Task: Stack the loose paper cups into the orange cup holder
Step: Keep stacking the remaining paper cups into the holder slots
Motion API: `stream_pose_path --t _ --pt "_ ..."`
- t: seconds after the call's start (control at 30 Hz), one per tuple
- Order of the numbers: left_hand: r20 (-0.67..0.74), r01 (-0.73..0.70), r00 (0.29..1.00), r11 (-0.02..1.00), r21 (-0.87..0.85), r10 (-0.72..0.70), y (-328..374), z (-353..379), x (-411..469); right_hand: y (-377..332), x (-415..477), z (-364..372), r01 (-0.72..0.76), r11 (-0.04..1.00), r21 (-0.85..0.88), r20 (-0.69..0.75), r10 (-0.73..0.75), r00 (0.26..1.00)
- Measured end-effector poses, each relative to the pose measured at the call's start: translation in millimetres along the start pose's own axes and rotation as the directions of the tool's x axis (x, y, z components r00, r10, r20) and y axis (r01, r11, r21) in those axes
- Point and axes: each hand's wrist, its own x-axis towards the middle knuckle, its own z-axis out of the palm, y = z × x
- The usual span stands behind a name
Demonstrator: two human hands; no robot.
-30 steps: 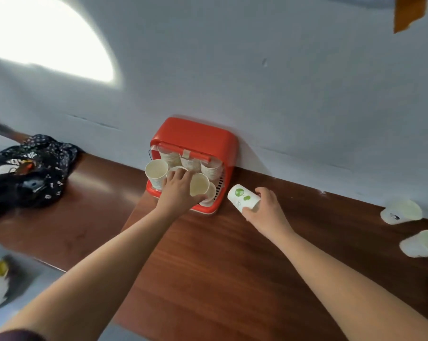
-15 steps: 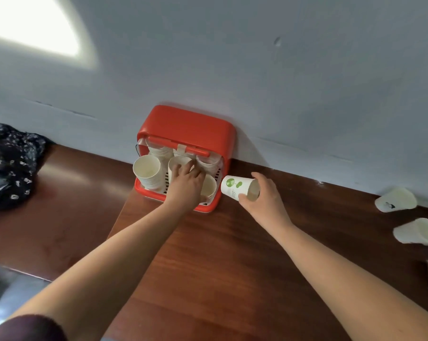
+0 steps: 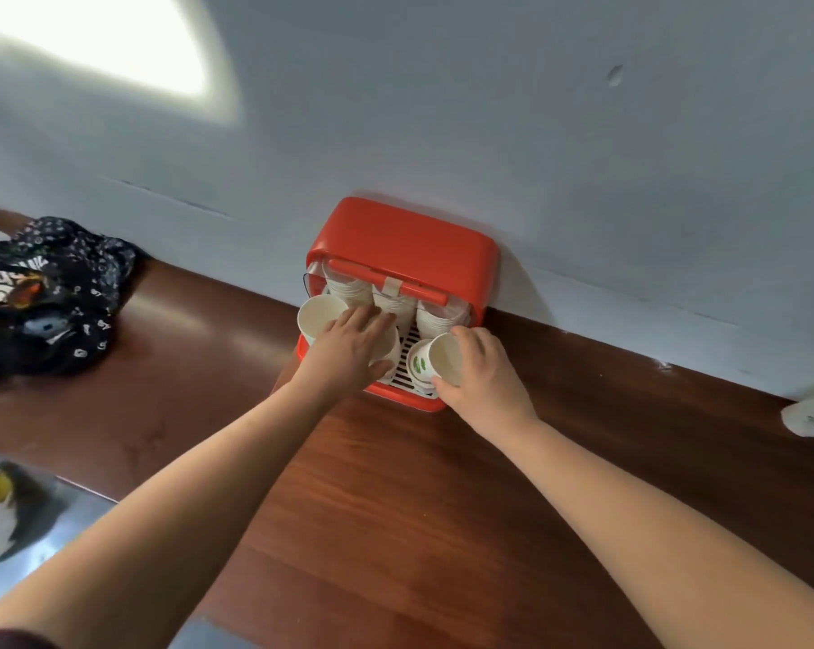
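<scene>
Orange plastic cup holder (image 3: 403, 236) is standing on our brown wooden desk (image 3: 395, 508), its back touching the pale wall (image 3: 489, 110). Well to its left, a black patterned cloth bag (image 3: 44, 292) is lying. Our left hand (image 3: 349, 351) is covering a plain white paper cup (image 3: 392, 344) at the holder's middle front, fingers across the mouth, thumb curling along its side. Our right hand (image 3: 482, 377) is gripping a green-printed white paper cup (image 3: 442, 360), which is leaning over the front right slot. We are seeing loose white cups (image 3: 812, 412) lying at the desk's right edge.
</scene>
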Motion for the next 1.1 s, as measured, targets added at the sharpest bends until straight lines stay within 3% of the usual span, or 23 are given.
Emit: stream_pose_path --t 0.17,0.37,0.63,0.8,0.93,1.1 --pt "-0.034 0.011 0.999 0.999 -0.032 -0.013 -0.7 5.4 0.7 -5.1 6.4 21.2 0.035 0.991 -0.127 0.123 -0.019 0.992" --pt "-0.027 -0.025 0.999 1.000 -0.015 0.024 -9.4 4.2 -5.6 -2.6 21.9 42.1 -0.102 0.995 -0.014 0.261 0.103 0.960" --pt "0.045 0.044 0.998 0.999 -0.012 -0.043 -6.5 -8.1 -8.4 -6.8 17.0 50.0 -0.202 0.979 0.023 0.238 0.191 0.952" --pt "-0.081 0.095 0.992 0.993 -0.072 -0.101 12.1 -26.6 -23.8 10.0 -13.2 9.5 -0.215 0.977 -0.016 0.151 0.215 0.965" --pt "-0.078 0.077 0.993 0.987 -0.138 -0.088 56.3 -31.8 -26.5 47.3 -59.9 -36.2 -0.316 0.946 -0.072 0.127 0.323 0.938" --pt "0.081 0.031 0.997 0.981 -0.191 -0.016 152.2 -16.2 -16.5 115.7 -136.6 -98.4 -0.425 0.895 -0.137 0.082 0.438 0.895"
